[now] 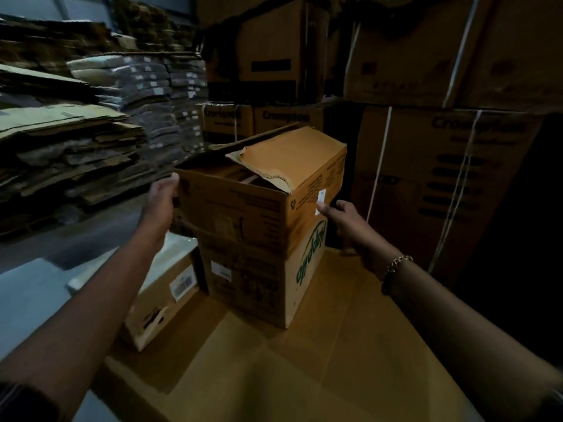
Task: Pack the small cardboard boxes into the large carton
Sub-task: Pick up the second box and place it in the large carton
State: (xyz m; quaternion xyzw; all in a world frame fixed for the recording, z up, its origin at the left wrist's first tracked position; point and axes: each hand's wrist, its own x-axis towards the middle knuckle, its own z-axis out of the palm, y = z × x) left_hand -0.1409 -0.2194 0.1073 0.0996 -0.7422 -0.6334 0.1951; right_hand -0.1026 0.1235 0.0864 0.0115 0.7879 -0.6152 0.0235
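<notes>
A brown carton (243, 214) with a torn, half-open top flap sits on top of a second carton with green lettering (259, 287). Dark contents show through the gap under the flap, too dim to make out. My left hand (161, 202) grips the upper carton's near left corner, thumb over the rim. My right hand (344, 220) is just off the carton's right side, fingers spread, fingertips near a small white label; I cannot tell whether it touches the carton.
Both cartons stand on a flat cardboard surface (304, 360). A lower box with a barcode label (164, 300) lies to the left. Tall strapped cartons (441, 184) rise behind and right. Stacks of flattened cardboard (70, 153) fill the left.
</notes>
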